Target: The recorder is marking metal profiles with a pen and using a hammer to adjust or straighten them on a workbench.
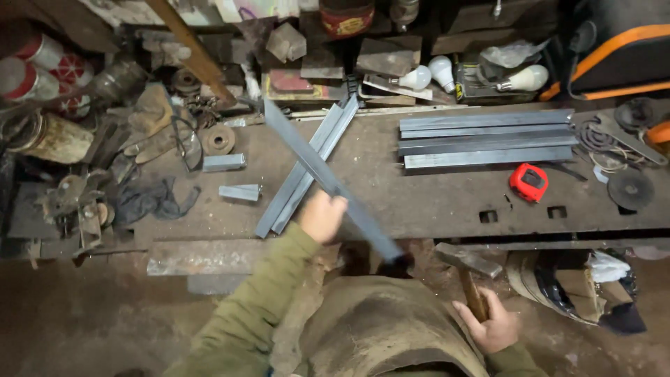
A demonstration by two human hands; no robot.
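Left hand: the left hand (322, 216) has its fingers wrapped tight round a long grey steel bar (328, 183), gripping it a little past the middle toward the near end
Steel bar: it slants above the workbench (433, 202), far end up near the back edge, near end down past the front edge close to the person's apron; it crosses over two more bars (307, 167) lying flat on the bench
Right hand: the right hand (488, 324) has its fingers closed on the wooden handle of a hammer (466, 262), whose steel head sits just below the front edge of the bench
Handling, as a judgement: the bar looks stiff, fairly heavy and hard-edged, likely to tip if held far from its middle; a grip near the balance point suits it
Hammer: head-heavy, best held low on the handle
Right part of the bench: a stack of cut bars (488, 139) near the back edge, with a red tape measure (529, 182) in front of it
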